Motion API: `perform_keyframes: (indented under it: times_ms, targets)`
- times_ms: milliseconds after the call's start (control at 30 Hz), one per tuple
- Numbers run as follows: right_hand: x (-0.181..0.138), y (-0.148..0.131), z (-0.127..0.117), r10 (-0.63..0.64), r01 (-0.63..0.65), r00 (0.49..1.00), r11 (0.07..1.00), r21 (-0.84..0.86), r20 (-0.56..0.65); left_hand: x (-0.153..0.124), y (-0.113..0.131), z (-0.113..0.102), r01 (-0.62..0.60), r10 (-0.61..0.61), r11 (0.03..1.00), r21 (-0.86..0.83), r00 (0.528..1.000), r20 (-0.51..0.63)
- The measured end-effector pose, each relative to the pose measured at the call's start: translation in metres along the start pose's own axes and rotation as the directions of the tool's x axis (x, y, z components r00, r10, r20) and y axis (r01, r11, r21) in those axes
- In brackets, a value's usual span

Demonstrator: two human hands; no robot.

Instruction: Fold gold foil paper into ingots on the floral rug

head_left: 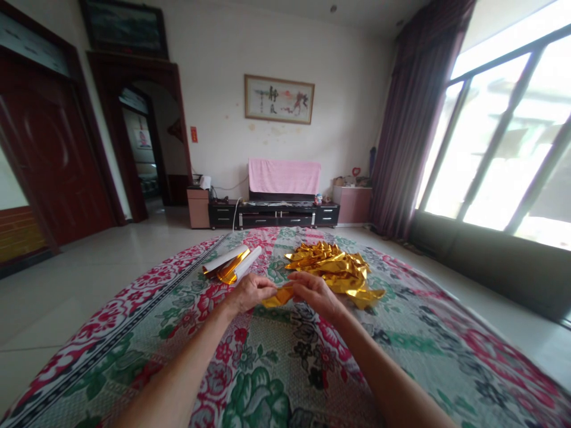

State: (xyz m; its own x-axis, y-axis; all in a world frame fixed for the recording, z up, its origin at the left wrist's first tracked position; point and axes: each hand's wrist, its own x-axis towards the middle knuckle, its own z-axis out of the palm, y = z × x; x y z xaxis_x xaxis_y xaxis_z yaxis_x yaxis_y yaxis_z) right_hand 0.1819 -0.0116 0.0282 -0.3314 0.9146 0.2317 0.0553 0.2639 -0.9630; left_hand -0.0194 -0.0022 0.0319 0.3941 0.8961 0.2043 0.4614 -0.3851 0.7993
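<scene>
Two bare hands over a flowered tablecloth (259,398), both on the same scrap of gold foil (276,297). Using that scrap as the clock centre, with 12 straight ahead of the person: left hand (250,292) is at 9, thumb and fingertips pinched closed on one end. Right hand (314,291) is around 3, fingers bunched on the other end, pretty much shut too. Big heap of folded gold pieces (336,267) at 2 o'clock, white-backed gold sheets (250,264) curling at 10. Way off at 12, a black TV stand (289,220), fwiw.
</scene>
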Motion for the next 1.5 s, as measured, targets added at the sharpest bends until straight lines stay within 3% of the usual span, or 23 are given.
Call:
perform_keyframes:
  times_ms: [100, 267, 433, 900, 1100, 1333, 1500]
  targets:
    - [-0.001, 0.004, 0.002, -0.007, 0.007, 1.0, 1.0, 0.008, 0.03, 0.0, 0.0, 0.001, -0.025, 0.025, 0.999, 0.036, 1.0, -0.011]
    - [-0.003, 0.008, 0.004, -0.034, 0.024, 0.999, 0.973, -0.23, -0.043, 0.001, 0.001, 0.005, -0.055, 0.056, 0.998, 0.04, 0.998, -0.023]
    - [-0.006, 0.001, 0.003, -0.112, 0.107, 0.994, 0.939, -0.326, 0.003, 0.001, 0.0, 0.006, -0.077, 0.079, 0.995, 0.058, 0.997, -0.027]
    - [-0.008, -0.006, 0.012, -0.057, 0.037, 0.996, 0.957, -0.286, -0.062, -0.002, 0.013, 0.009, -0.089, 0.087, 0.989, 0.115, 0.996, 0.024]
    - [-0.007, -0.003, 0.01, 0.087, -0.092, 0.994, 0.991, -0.098, -0.06, -0.004, 0.011, 0.004, 0.008, 0.002, 0.997, -0.072, 0.991, 0.132]
    - [-0.008, -0.003, 0.01, 0.06, -0.064, 0.995, 0.997, -0.045, -0.082, -0.004, 0.004, 0.001, 0.115, -0.05, 0.941, -0.32, 0.978, 0.205]
    - [-0.007, 0.002, 0.011, 0.017, -0.028, 0.991, 0.996, -0.082, -0.13, -0.006, 0.002, -0.001, 0.084, -0.063, 0.987, -0.139, 0.987, 0.15]
